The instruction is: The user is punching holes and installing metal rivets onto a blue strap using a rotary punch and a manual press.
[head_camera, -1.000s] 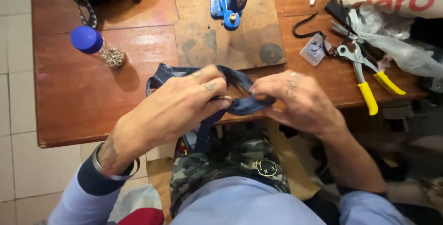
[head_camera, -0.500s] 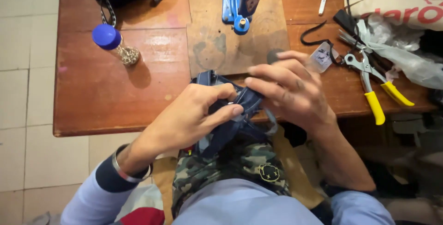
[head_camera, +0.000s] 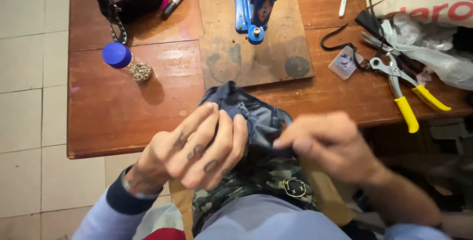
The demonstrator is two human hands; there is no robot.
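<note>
At the table's near edge, left hand (head_camera: 197,146) and blurred right hand (head_camera: 327,144) both pinch the bunched dark denim piece (head_camera: 249,114), half off the wooden table (head_camera: 123,117); a loosened pinch could drop it lapward.

1. Dark blue denim piece (head_camera: 251,114), crumpled and folded, seams and paler inner side showing.
2. Held bunched at the near edge of the wooden bench (head_camera: 123,117), partly over the person's lap.
3. Upper end rests on the bench, just touching the brown board (head_camera: 256,48).
</note>
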